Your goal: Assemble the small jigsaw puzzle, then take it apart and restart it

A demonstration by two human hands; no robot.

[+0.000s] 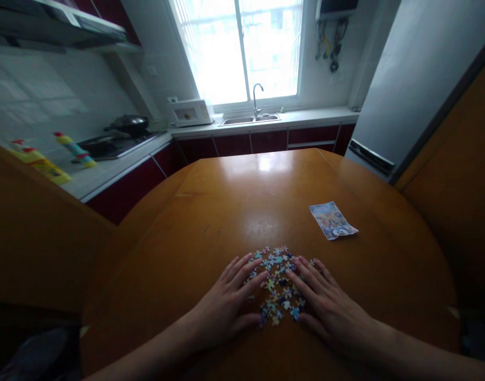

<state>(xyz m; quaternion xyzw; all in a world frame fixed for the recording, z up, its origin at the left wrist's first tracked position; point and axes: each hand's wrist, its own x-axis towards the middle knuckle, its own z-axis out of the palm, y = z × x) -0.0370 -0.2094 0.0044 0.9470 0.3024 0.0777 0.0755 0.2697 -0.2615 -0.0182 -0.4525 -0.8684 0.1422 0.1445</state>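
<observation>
A loose heap of small multicoloured jigsaw puzzle pieces (277,275) lies near the front of the wooden table (226,211). My left hand (230,299) rests at the heap's left edge, palm down, with fingers stretched out and touching some pieces. At the right edge, my right hand (323,299) lies palm down with its fingers spread, covering a few pieces. Neither hand grips anything. Right of the heap and farther back lies a printed picture sheet (332,220) with a blue and orange design.
Beyond the table run a counter with a sink (250,120), a microwave (190,113) and a stove with a black wok (130,125). Yellow bottles (74,150) stand on the left counter. A grey refrigerator (404,79) is at the right.
</observation>
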